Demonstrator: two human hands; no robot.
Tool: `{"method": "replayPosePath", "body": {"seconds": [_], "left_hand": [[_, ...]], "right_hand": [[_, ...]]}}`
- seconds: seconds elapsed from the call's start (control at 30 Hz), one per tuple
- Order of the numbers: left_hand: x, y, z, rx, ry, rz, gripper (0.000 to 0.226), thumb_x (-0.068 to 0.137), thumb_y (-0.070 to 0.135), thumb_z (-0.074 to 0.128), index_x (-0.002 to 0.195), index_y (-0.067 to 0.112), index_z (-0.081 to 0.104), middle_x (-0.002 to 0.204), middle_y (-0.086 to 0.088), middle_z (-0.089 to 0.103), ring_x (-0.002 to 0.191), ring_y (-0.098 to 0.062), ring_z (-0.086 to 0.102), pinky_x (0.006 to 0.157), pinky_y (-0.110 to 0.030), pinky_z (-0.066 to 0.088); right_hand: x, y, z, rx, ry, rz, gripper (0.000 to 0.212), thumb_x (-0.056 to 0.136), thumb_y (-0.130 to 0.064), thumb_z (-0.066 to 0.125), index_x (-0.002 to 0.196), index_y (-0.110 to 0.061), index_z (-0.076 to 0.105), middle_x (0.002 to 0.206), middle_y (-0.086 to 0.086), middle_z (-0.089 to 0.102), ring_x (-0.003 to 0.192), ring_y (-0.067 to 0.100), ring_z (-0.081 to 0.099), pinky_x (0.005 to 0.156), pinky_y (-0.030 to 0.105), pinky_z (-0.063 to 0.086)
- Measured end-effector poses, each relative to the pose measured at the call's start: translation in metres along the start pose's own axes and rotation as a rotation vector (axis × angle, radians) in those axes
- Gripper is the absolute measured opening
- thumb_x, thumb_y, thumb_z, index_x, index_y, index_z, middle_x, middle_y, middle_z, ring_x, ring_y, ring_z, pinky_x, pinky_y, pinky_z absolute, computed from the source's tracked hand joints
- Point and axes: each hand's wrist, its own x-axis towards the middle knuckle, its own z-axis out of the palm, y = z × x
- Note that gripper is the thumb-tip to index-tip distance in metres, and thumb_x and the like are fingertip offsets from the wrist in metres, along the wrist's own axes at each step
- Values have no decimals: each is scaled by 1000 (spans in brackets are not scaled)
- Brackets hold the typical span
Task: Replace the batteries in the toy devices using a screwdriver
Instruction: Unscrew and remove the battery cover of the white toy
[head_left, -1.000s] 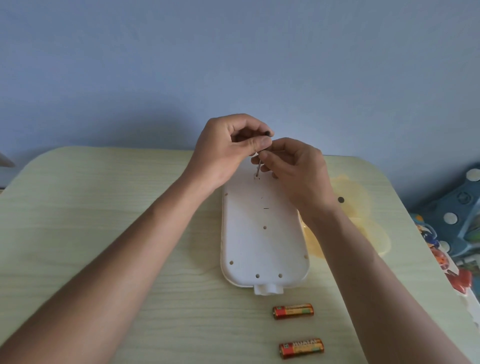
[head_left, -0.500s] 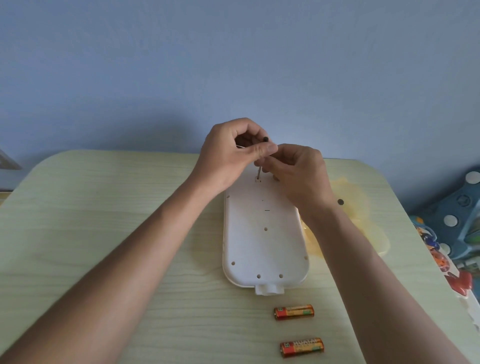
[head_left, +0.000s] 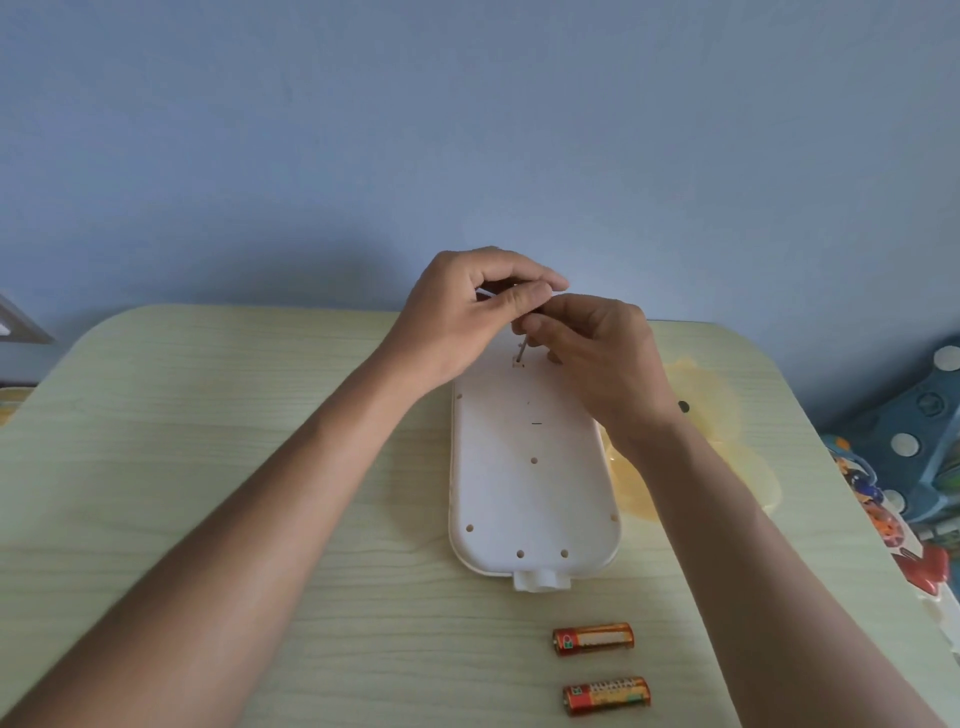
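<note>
A white oblong toy (head_left: 532, 467) lies back-up on the pale wooden table (head_left: 208, 467). Both hands meet above its far end. My left hand (head_left: 467, 312) and my right hand (head_left: 597, 353) pinch a thin screwdriver (head_left: 521, 351). Its metal tip stands in a small hole at the far end of the toy's back. The fingers hide the handle. Two red-and-gold batteries (head_left: 593, 638) (head_left: 606, 694) lie side by side on the table, close to me, in front of the toy.
A translucent yellow plastic piece (head_left: 722, 431) lies right of the toy, partly under my right forearm. Colourful toys (head_left: 893, 499) sit beyond the table's right edge. A blue wall rises behind the table.
Both hands stay pinched on the screwdriver at the toy's far end. The fingers have shifted slightly around the tool. The toy and the batteries have not moved.
</note>
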Motion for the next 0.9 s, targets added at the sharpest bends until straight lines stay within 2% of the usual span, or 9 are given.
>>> {"method": "replayPosePath", "body": {"seconds": [0.13, 0.2, 0.3, 0.4, 0.5, 0.6, 0.7, 0.8, 0.9], "left_hand": [[0, -2, 0, 19, 97, -9, 13, 81, 18, 80, 84, 7, 75, 79, -5, 75, 70, -15, 69, 68, -29, 55], [-1, -1, 4, 25, 119, -15, 22, 76, 21, 84, 80, 4, 70, 74, -6, 72, 64, -14, 68, 66, -31, 55], [-1, 0, 4, 17, 95, -13, 20, 82, 21, 81, 87, 5, 70, 80, -3, 73, 72, -19, 71, 71, -34, 56], [0, -2, -1, 29, 47, -8, 12, 88, 19, 74, 98, 15, 78, 89, 5, 77, 80, -10, 71, 76, -31, 57], [-1, -3, 0, -3, 99, -16, 7, 81, 18, 80, 86, 14, 78, 82, 2, 77, 74, -10, 71, 72, -31, 57], [-2, -2, 8, -36, 156, -51, 19, 71, 18, 88, 75, 12, 70, 73, -1, 74, 62, -11, 67, 63, -23, 52], [-4, 2, 14, -8, 171, -72, 29, 68, 22, 90, 77, 10, 66, 71, 5, 71, 61, -7, 62, 60, -21, 49], [-11, 3, 12, 54, 166, -93, 32, 74, 37, 85, 89, 14, 67, 81, 4, 67, 68, -8, 56, 65, -21, 48], [-25, -5, 9, 243, 179, -72, 28, 81, 45, 73, 93, 21, 65, 88, 9, 61, 87, -9, 56, 78, -24, 44]], "right_hand": [[0, -3, 0, -11, -14, 12, 7, 92, -19, 71, 89, -18, 77, 76, -13, 73, 70, -4, 65, 70, 14, 50], [0, -3, -1, -18, 20, 11, 8, 89, -21, 75, 84, -15, 73, 75, -9, 71, 66, 0, 62, 67, 20, 50], [1, -3, -2, -27, 26, 6, 12, 92, -18, 71, 85, -9, 74, 76, -1, 71, 69, 5, 59, 70, 27, 50], [-1, -5, -1, -35, -9, -12, 15, 96, -13, 63, 91, -11, 77, 83, -3, 74, 73, 3, 62, 70, 20, 50], [-2, -3, 0, -39, -17, -8, 9, 94, -18, 67, 93, -14, 76, 80, -14, 74, 72, -3, 66, 66, 11, 48], [-2, -3, 0, -53, 7, -7, 16, 88, -23, 75, 92, -8, 71, 79, -5, 73, 67, 0, 65, 60, 12, 48], [-2, -6, 1, -72, 23, -21, 15, 90, -15, 68, 86, 0, 66, 80, 13, 71, 64, 7, 58, 62, 23, 46], [-4, -5, 1, -89, 19, -21, 14, 94, -12, 60, 85, -9, 70, 81, 8, 72, 73, 20, 65, 68, 32, 51], [-5, -7, -1, -22, 51, 18, 15, 97, -13, 59, 91, -14, 73, 87, 4, 76, 84, 18, 73, 70, 28, 55]]}}
